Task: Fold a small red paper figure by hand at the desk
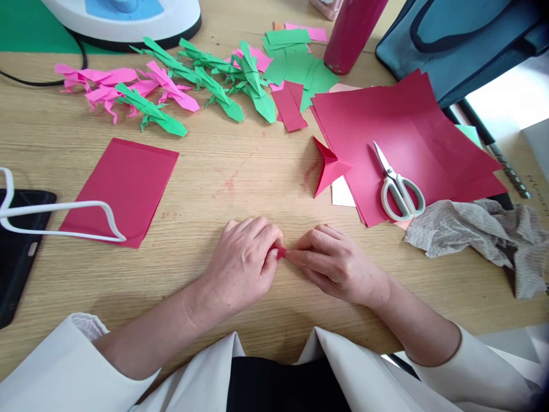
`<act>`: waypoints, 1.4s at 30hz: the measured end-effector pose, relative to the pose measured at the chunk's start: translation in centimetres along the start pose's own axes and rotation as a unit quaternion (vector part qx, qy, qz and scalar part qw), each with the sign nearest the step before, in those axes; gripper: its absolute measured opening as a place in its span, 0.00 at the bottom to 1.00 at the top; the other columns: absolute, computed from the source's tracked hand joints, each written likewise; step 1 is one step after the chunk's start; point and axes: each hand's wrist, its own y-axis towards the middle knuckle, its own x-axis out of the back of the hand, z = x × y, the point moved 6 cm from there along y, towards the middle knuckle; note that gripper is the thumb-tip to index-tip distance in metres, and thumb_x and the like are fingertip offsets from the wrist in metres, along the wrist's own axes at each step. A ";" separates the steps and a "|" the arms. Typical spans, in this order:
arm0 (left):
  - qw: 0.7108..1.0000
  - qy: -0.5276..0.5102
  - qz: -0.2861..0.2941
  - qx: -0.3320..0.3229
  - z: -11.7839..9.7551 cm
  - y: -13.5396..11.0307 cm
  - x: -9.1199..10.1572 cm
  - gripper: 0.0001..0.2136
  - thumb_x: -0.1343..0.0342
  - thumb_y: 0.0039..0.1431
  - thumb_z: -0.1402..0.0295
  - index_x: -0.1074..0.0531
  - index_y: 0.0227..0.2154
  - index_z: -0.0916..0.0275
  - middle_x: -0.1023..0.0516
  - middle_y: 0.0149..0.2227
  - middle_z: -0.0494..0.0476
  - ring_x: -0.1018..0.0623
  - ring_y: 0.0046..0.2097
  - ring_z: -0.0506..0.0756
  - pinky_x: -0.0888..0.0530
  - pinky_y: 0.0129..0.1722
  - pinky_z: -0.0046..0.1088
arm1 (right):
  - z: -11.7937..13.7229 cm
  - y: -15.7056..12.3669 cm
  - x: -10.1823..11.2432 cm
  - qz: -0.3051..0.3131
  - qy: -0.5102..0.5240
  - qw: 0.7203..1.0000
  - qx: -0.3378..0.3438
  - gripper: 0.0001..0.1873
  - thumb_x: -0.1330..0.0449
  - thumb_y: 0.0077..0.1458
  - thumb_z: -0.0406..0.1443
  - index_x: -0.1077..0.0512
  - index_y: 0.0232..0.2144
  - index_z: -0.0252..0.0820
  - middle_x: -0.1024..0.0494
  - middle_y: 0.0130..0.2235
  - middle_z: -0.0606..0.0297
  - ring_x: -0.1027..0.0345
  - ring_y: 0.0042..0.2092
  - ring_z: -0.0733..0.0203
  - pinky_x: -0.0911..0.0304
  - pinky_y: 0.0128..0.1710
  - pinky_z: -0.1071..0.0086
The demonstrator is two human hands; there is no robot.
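Observation:
Both hands meet low at the middle of the wooden table [240, 171]. My left hand [244, 263] and my right hand [334, 263] are closed, pinching a small red folded paper piece [281, 252] between their fingertips. Most of that piece is hidden by the fingers. A red folded paper shape [328, 166] lies just beyond the hands. To the right a stack of red paper sheets [407, 131] carries white-handled scissors [398, 186]. A single red sheet [124, 189] lies to the left.
Several pink and green folded paper figures [171, 86] and green paper scraps [300, 68] lie at the back. A red bottle [351, 34], a blue bag [463, 40], a crumpled cloth [480, 234], a white iron base [124, 20], a white cable [60, 220] and a black device [17, 252] surround the area.

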 end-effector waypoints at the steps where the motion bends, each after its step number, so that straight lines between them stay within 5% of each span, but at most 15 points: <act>1: 1.000 -0.004 0.001 0.001 0.0 0.0 0.0 0.05 0.49 0.57 0.77 0.34 0.32 0.60 0.28 0.33 0.52 0.28 0.38 0.57 0.39 0.37 0.36 | 0.0 0.0 0.0 0.000 0.000 1.000 -0.001 0.10 0.46 0.64 0.30 0.25 0.42 0.39 0.26 0.37 0.58 0.35 0.36 0.59 0.37 0.38 0.61; 16: 1.000 -0.009 0.005 0.027 0.2 0.2 -0.1 0.04 0.47 0.59 0.75 0.35 0.31 0.60 0.28 0.32 0.50 0.28 0.36 0.54 0.40 0.37 0.34 | 0.2 0.1 0.0 -0.006 -0.009 1.000 0.009 0.09 0.46 0.64 0.29 0.24 0.40 0.37 0.26 0.36 0.57 0.35 0.36 0.59 0.37 0.38 0.62; 25: 1.000 -0.009 0.005 0.023 0.3 0.1 -0.1 0.05 0.47 0.58 0.76 0.35 0.32 0.60 0.28 0.33 0.50 0.28 0.37 0.55 0.40 0.37 0.34 | 0.5 -0.1 -0.2 0.014 -0.062 0.998 0.025 0.13 0.48 0.66 0.30 0.27 0.47 0.37 0.26 0.37 0.57 0.36 0.37 0.58 0.37 0.39 0.62; 35: 1.000 -0.021 0.015 -0.015 0.6 -0.2 -0.2 0.08 0.52 0.58 0.80 0.34 0.35 0.60 0.28 0.36 0.52 0.28 0.39 0.56 0.39 0.38 0.34 | 1.0 -0.2 0.0 0.026 -0.106 0.993 0.046 0.11 0.47 0.65 0.29 0.26 0.43 0.35 0.27 0.37 0.56 0.36 0.36 0.59 0.36 0.39 0.63; 42: 0.998 -0.036 0.009 -0.043 0.8 -0.4 0.3 0.08 0.51 0.58 0.80 0.34 0.35 0.60 0.28 0.35 0.51 0.28 0.38 0.54 0.38 0.37 0.32 | 0.4 -0.3 0.5 -0.013 -0.043 0.999 0.019 0.10 0.47 0.65 0.31 0.25 0.37 0.35 0.27 0.36 0.56 0.33 0.37 0.58 0.34 0.38 0.64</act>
